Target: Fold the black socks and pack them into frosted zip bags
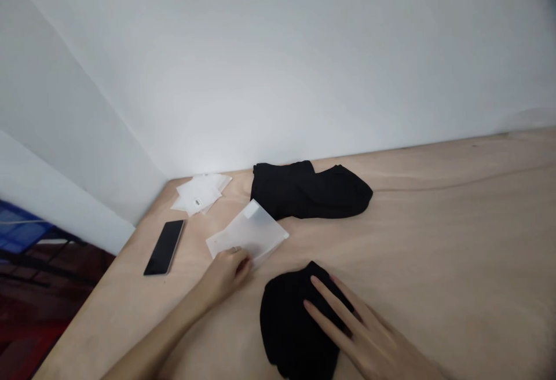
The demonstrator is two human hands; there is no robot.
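My left hand [232,267] is closed at the near edge of a translucent plastic bag [258,232], its fingers curled and partly hidden. The bag lies flat and has a small pale patch near its far corner. Under the spread fingers of my right hand [354,319] is a folded black cloth piece [289,316], lying flat close to me. Farther back, a larger black garment [310,190] is laid out. Its near left edge meets the bag.
A dark-screened phone [165,247] lies on the left of the tan-covered surface [447,252]. Behind it are several overlapping white packets [202,192]. A white wall [330,61] borders the back, and the left edge drops off beside a blue object [21,226].
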